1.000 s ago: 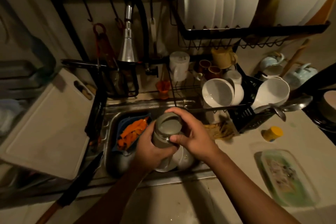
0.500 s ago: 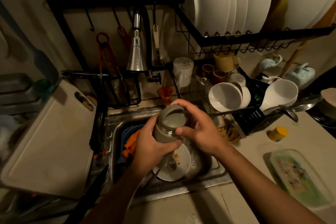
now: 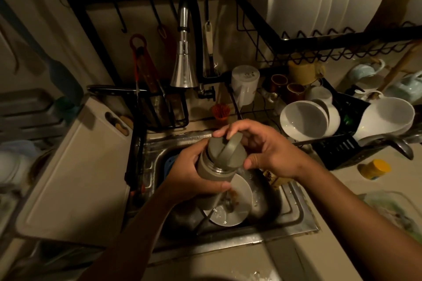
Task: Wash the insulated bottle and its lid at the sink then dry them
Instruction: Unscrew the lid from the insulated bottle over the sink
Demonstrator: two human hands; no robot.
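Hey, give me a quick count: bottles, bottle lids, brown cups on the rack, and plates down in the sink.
bottle: 1
lid: 1
brown cups: 2
plate: 1
total: 5

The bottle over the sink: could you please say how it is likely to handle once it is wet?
The bottle is probably rigid: the left hand grips it without denting it. Its smooth wall and metal band may turn slippery when wet. Round, it would likely roll if laid down, and could chip the plate below if dropped.
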